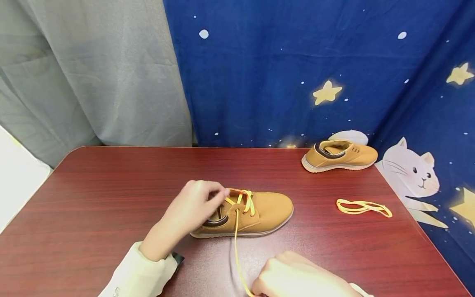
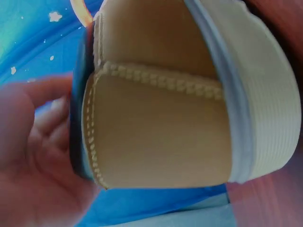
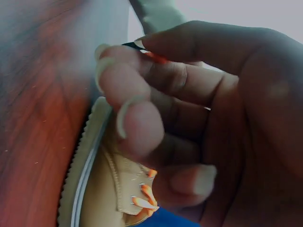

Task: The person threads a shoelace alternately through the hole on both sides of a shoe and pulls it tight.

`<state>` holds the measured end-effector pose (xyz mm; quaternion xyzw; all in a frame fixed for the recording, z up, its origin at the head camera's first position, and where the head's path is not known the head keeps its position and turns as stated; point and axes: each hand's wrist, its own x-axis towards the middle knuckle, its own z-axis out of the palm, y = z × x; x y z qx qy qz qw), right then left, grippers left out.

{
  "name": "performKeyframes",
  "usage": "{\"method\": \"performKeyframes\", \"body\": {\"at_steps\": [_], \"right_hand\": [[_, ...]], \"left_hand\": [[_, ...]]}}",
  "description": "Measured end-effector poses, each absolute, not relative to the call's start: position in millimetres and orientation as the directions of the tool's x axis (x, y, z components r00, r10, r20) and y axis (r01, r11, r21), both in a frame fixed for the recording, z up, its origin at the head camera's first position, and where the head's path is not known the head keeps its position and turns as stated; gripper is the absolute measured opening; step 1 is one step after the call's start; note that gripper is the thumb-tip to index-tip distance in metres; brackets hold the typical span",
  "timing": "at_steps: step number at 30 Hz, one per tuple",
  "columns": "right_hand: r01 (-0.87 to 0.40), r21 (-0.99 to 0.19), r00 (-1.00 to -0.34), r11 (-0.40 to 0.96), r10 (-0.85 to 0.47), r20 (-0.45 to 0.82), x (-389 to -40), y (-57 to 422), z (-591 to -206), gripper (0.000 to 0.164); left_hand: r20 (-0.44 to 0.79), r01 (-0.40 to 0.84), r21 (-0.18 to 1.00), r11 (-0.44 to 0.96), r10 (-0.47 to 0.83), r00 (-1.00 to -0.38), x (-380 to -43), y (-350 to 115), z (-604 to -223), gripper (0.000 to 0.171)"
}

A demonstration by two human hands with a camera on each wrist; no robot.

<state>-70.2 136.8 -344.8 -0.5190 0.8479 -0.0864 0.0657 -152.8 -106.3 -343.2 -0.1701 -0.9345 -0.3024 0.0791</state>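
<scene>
A tan shoe (image 1: 272,210) with a dark collar lies on the table, toe to the right. Yellow lace (image 1: 250,202) runs through its front eyelets. Over the shoe's opening, my left hand (image 1: 198,204) pinches a stretch of this shoelace between thumb and forefinger. In the left wrist view the shoe's heel (image 2: 161,127) hides part of the left hand (image 2: 38,146). Nearer the front edge, my right hand (image 1: 297,274) pinches the long free part of the shoelace (image 1: 236,247), drawn from a near-side eyelet. The right wrist view shows the lace's dark tip at the thumb (image 3: 175,40).
A second tan shoe (image 1: 343,156), its eyelets unlaced, stands at the table's back right. In front of it lies a folded yellow shoelace (image 1: 363,207). The reddish-brown table (image 1: 111,185) backs onto a grey curtain and a blue starry one (image 1: 259,74).
</scene>
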Motion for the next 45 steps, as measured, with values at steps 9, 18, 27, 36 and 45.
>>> {"method": "performKeyframes", "body": {"at_steps": [9, 18, 27, 36, 45], "right_hand": [[-0.828, -0.116, -0.552, 0.549, -0.834, -0.009, -77.7, 129.5, -366.0, 0.041], [-0.762, -0.096, -0.64, 0.641, -0.767, -0.043, -85.6, 125.7, -376.2, 0.039], [-0.756, -0.106, -0.65, 0.646, -0.76, -0.002, -94.5, 126.6, -373.4, 0.035], [-0.808, -0.131, -0.586, 0.575, -0.756, 0.292, -130.3, 135.1, -346.8, 0.021], [-0.591, -0.505, -0.807, 0.629, -0.469, 0.359, -176.0, 120.4, -347.2, 0.016]], "left_hand": [[0.252, 0.052, 0.46, 0.886, -0.075, -0.965, -154.5, -113.8, -343.4, 0.032], [-0.109, -0.07, 0.486, 0.871, -0.019, -0.994, -165.6, -125.0, -352.4, 0.057], [-0.106, 0.012, 0.72, 0.694, 0.127, -0.986, -177.6, -129.4, -359.9, 0.037], [-0.129, -0.073, 0.907, 0.416, 0.108, -0.986, -187.2, -129.0, -370.4, 0.024], [-0.157, -0.153, 0.987, 0.036, 0.153, -0.976, -197.7, -132.8, -374.0, 0.023]]}}
